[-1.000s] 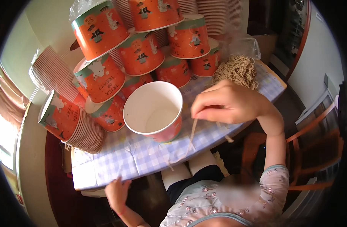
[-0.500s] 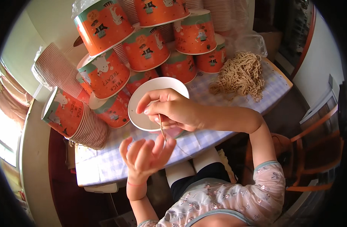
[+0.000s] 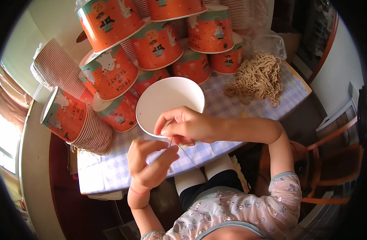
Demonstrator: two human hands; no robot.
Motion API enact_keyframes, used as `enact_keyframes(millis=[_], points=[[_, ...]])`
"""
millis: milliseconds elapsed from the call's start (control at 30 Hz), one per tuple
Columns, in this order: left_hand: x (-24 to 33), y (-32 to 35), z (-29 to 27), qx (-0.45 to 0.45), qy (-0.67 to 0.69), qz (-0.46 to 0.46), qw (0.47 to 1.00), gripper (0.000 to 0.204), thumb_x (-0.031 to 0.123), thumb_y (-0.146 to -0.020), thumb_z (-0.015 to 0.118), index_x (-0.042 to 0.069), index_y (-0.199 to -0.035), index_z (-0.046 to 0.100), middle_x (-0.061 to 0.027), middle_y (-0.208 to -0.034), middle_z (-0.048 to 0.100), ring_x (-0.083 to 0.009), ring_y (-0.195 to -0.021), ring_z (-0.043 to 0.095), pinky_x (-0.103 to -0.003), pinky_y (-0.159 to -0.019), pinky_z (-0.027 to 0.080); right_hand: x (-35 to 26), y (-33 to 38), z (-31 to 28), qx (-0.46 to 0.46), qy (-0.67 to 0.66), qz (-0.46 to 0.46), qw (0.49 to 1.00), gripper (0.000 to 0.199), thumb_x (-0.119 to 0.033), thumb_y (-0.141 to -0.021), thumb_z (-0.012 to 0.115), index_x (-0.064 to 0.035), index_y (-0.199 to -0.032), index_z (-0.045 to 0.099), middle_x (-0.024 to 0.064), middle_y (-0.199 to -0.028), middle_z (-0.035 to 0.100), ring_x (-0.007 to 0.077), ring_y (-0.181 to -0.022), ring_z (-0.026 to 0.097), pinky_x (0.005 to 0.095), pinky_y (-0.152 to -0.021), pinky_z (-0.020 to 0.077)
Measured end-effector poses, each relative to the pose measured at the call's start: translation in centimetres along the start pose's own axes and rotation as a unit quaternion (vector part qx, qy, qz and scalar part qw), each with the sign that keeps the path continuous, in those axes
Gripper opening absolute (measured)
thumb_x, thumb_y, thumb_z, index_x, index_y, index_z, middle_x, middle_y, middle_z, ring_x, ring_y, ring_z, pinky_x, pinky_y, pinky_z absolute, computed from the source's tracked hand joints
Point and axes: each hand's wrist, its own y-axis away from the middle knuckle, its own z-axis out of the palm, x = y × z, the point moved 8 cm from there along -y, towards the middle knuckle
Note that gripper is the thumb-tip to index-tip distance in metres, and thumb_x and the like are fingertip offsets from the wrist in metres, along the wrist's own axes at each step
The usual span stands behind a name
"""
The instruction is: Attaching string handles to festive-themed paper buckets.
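A thin beige string (image 3: 186,154) runs between my two hands in front of a paper bucket, and one strand trails down over the table edge. My right hand (image 3: 187,126) pinches it, fingers curled, just at the bucket's near rim. Lower and to the left is my left hand (image 3: 148,164), its thumb and forefinger brought together on the string; the exact grip is partly hidden. The paper bucket (image 3: 167,98), white inside, leans with its mouth toward me. Its outer wall is mostly hidden.
Orange printed paper buckets (image 3: 155,48) are piled upside down at the back. Nested stacks of buckets (image 3: 81,120) lie at the left. A heap of beige strings (image 3: 260,78) rests on the checked tablecloth (image 3: 107,176) at right. A wooden chair (image 3: 303,164) stands beside the table.
My left hand has turned and its spread fingers have closed in on the string. My right hand has dropped slightly and shifted right, showing more of the bucket's inside.
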Motion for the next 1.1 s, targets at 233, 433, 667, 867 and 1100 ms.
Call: enact_keyframes(millis=[233, 433, 667, 867, 1100], points=[[-4.8, 1.2, 0.0, 0.009, 0.250, -0.267, 0.930, 0.014, 0.009, -0.065, 0.059, 0.000, -0.076, 0.059, -0.0024, -0.064, 0.043, -0.0106, -0.059, 0.041, -0.020, -0.053, 0.033, -5.9, 3.1, -1.8, 0.105, 0.426, -0.260, 0.860, 0.041, -0.043, -0.073, 0.046, -0.0050, -0.089, 0.047, 0.0017, -0.064, 0.042, 0.0077, -0.056, 0.038, 0.0212, -0.051, 0.0325], [-4.8, 0.8, 1.6, 0.048, 0.317, -0.260, 0.911, 0.017, 0.010, -0.066, 0.058, 0.002, -0.081, 0.059, -0.0011, -0.072, 0.035, -0.0108, -0.068, 0.034, -0.020, -0.059, 0.029, -2.1, 1.3, 1.2, -0.096, 0.126, -0.114, 0.981, 0.061, -0.052, -0.070, 0.045, -0.0028, -0.103, 0.032, 0.0097, -0.083, 0.045, 0.0118, -0.070, 0.043, 0.0228, -0.059, 0.0350], [-6.1, 3.0, 2.2, 0.030, 0.396, -0.340, 0.852, 0.016, 0.009, -0.072, 0.052, -0.002, -0.083, 0.057, -0.0020, -0.070, 0.042, -0.0076, -0.062, 0.037, -0.017, -0.054, 0.028, -1.7, 1.5, 0.3, -0.059, 0.051, -0.096, 0.992, 0.016, -0.014, -0.077, 0.047, 0.0016, -0.073, 0.048, -0.0011, -0.049, 0.040, 0.0032, -0.034, 0.030, 0.0179, -0.029, 0.0201], [-5.7, 4.1, 2.5, 0.066, 0.410, -0.338, 0.845, 0.009, -0.001, -0.067, 0.055, -0.003, -0.075, 0.056, -0.0074, -0.073, 0.050, -0.0103, -0.066, 0.044, -0.020, -0.057, 0.035, -0.7, 2.5, 0.0, -0.029, 0.106, -0.053, 0.993, 0.014, -0.018, -0.076, 0.047, -0.0043, -0.072, 0.047, -0.0061, -0.054, 0.037, 0.0009, -0.043, 0.028, 0.0163, -0.038, 0.0203], [-5.3, 4.3, 0.6, 0.164, 0.376, -0.276, 0.869, 0.004, 0.000, -0.065, 0.053, -0.003, -0.066, 0.051, -0.0091, -0.068, 0.048, -0.0172, -0.065, 0.044, -0.025, -0.058, 0.036, -0.9, 4.4, -0.3, -0.047, 0.179, -0.116, 0.976, 0.018, -0.020, -0.077, 0.044, -0.0020, -0.074, 0.047, -0.0026, -0.065, 0.044, 0.0034, -0.060, 0.038, 0.0183, -0.052, 0.0320]])
